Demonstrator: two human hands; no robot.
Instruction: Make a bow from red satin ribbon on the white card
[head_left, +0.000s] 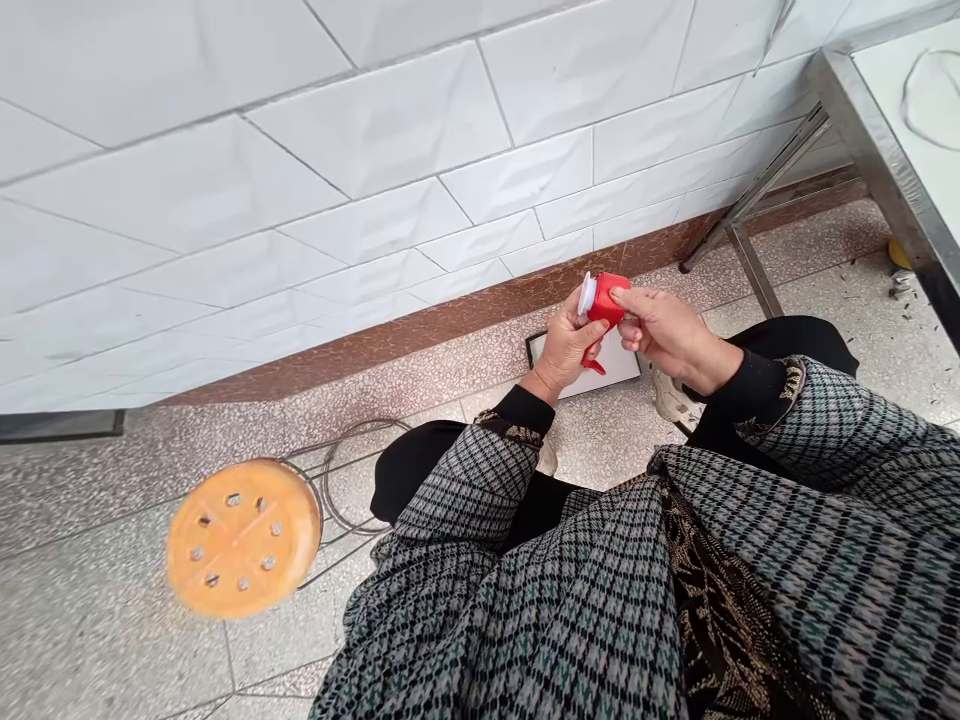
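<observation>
My left hand is closed around a small spool with a white flanged end. Red ribbon-like material is wound on it, and a short red tail hangs below my left fingers. With thumb and fingers pinched, my right hand grips the red material from the right side. Both hands are close together in front of my knees. Below them, a flat white panel with a dark border lies on the floor, partly hidden by my hands.
A stool with a round orange seat with holes and metal legs lies tipped at the left. A white-topped table with a metal frame stands at the right. A white tiled wall rises ahead. My shoe shows beneath my right forearm.
</observation>
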